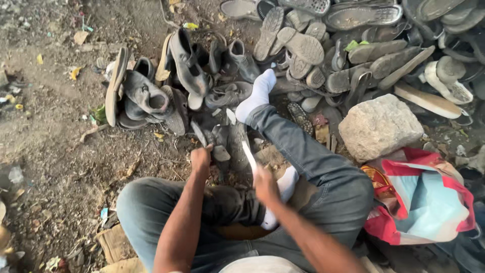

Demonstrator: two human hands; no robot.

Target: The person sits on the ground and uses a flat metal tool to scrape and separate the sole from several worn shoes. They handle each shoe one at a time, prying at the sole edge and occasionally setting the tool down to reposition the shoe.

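I sit on the ground in grey jeans and white socks, my right leg (298, 146) stretched forward. My left hand (200, 157) grips a dark worn shoe (222, 144) standing on the ground between my legs. My right hand (265, 184) is closed around a thin, pale blade-like tool (249, 155) whose tip points up toward the shoe. The tool's exact kind is too blurred to tell.
A heap of old dark shoes (166, 86) lies ahead on the left. Many detached soles (353, 50) are piled at the back right. A large pale stone (379, 126) sits right of my leg, with a red and blue bag (424, 202) beside it. Dirt and litter lie on the left.
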